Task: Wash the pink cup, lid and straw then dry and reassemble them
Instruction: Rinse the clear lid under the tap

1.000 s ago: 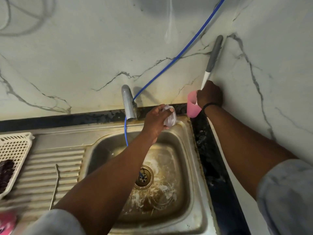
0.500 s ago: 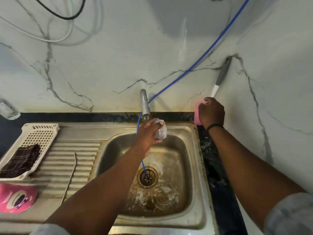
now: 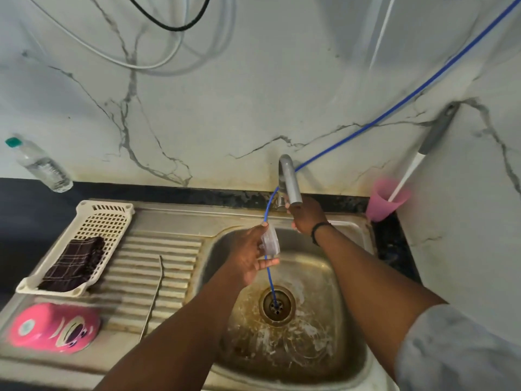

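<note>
**Right hand left the brush cup for the tap**

Since 0.5 s earlier, the right hand (image 3: 306,218) had left the small pink holder cup (image 3: 387,200) by the wall and come across to the tap (image 3: 289,180). It sat just under the spout, fingers curled at the tap's base; whether it actually gripped a handle could not be told from this angle. The left hand (image 3: 249,256) held the clear lid (image 3: 270,244) over the sink (image 3: 363,359), pinched between thumb and fingers, close beside the blue hose (image 3: 394,105) running down to the drain.

Of the task's things, the pink cup (image 3: 53,328) lay on its side on the draining board at the near left, and the straw (image 3: 152,299) lay along the ridges beside it. 1 folded dark cloth (image 3: 74,263) waited in the white basket (image 3: 110,210).

The step in hand looked like starting the water to rinse the lid. Done well, that meant opening the tap gently, keeping the lid directly beneath the spout and low in the basin, and turning it so water reached both faces.
</note>
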